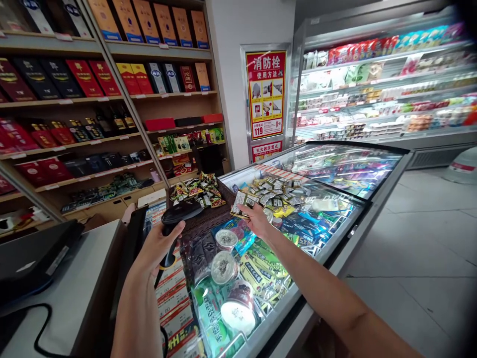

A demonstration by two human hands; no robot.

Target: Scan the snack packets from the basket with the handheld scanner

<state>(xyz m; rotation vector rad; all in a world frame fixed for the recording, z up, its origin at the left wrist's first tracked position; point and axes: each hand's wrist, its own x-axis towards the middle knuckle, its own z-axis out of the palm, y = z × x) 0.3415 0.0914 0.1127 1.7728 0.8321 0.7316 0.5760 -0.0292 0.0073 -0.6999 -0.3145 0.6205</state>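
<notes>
My left hand [158,246] is closed round the grip of a black barcode scanner [178,215], its head pointing right over the freezer lid. My right hand [257,219] reaches forward over the glass and pinches a small snack packet [243,203] with a barcode side facing up. The packet is at the near edge of a heap of similar small packets [278,191] lying on the freezer top. A second heap of red and green packets [197,190] sits in a dark woven basket just beyond the scanner.
The chest freezer [357,219] with sliding glass lids holds ice cream tubs [223,266] and bars. A grey counter [55,293] with a black cable is at my left. Wooden shelves [112,99] of boxed goods stand behind. An open chiller [383,84] lines the right wall, with tiled floor [421,258] beside it.
</notes>
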